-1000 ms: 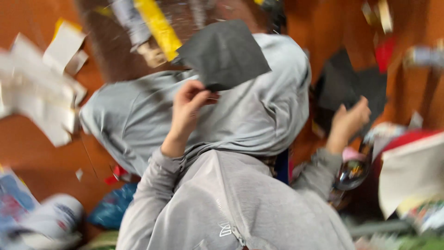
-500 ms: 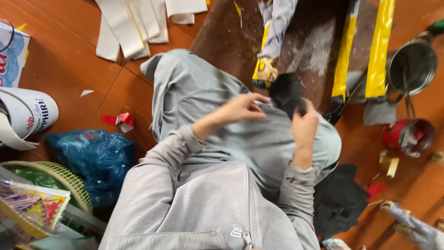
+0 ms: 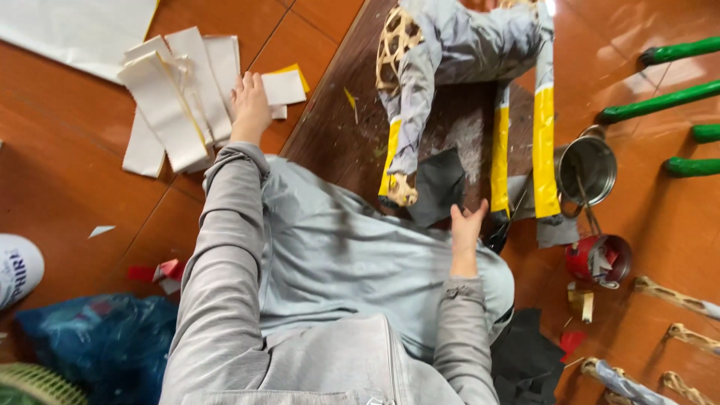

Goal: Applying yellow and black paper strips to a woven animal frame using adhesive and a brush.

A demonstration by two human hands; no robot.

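The left hand (image 3: 250, 105) lay flat, fingers extended, on long white paper strips (image 3: 176, 105) running away from the person. The right hand (image 3: 466, 225), fingers spread, touched a dark grey paper sheet (image 3: 437, 187).

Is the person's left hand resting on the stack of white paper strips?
Yes: the left hand reaches out to the white paper strips on the floor, its fingers lying on their edge.

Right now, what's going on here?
A person in grey sits on an orange tiled floor. The left hand reaches onto a pile of white paper strips. The right hand, open, is beside a dark grey paper sheet under a woven frame partly covered in grey and yellow paper. A metal pot stands nearby.
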